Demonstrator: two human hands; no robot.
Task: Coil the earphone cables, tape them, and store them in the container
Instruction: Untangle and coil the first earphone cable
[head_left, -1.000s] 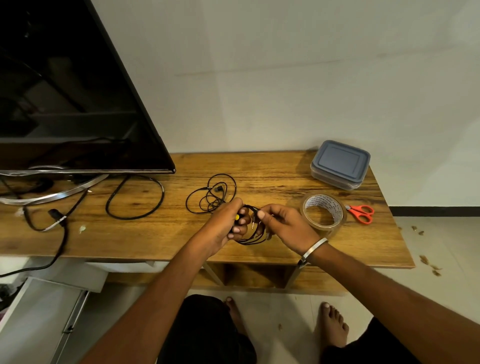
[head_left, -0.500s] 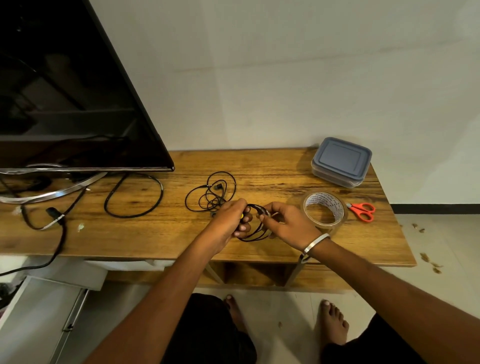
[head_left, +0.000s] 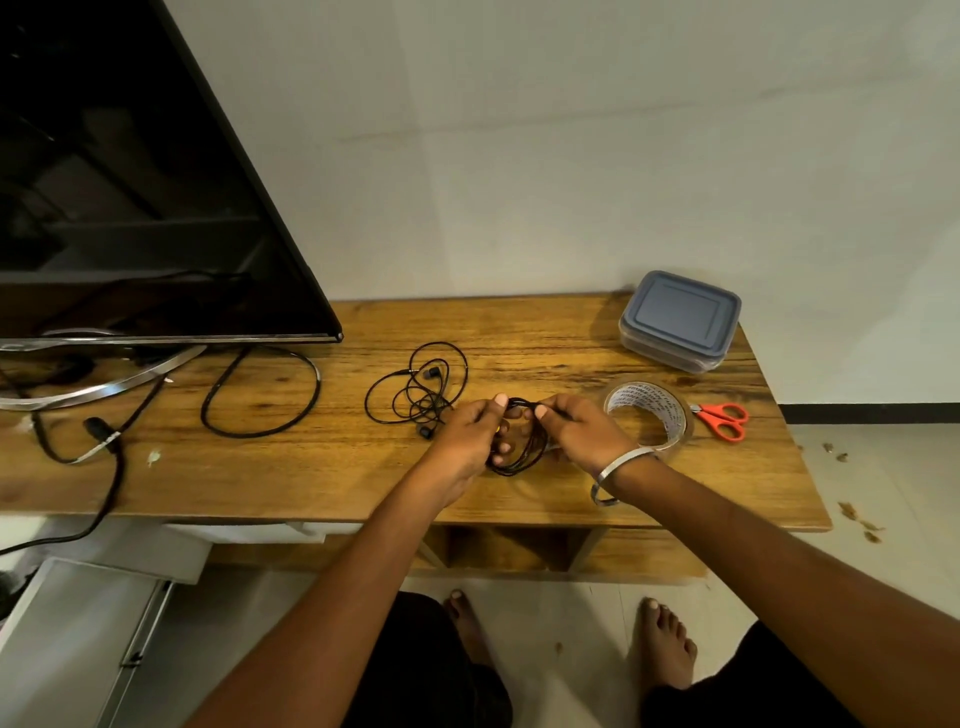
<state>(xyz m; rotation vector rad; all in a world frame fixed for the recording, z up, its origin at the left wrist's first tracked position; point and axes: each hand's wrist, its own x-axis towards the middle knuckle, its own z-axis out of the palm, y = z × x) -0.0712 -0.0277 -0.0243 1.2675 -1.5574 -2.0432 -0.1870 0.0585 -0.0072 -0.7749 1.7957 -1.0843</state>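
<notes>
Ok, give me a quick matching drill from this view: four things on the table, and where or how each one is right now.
Things:
1. container
2. scissors
3. tape roll
4. coiled earphone cable

States:
A. held by left hand and right hand
B. lid on, far right corner of the table
C. orange handles, right of the tape
D. just beyond the right wrist

Pairs: 1-B, 2-C, 3-D, 4-A

Tape roll (head_left: 649, 415) beside right wrist
</notes>
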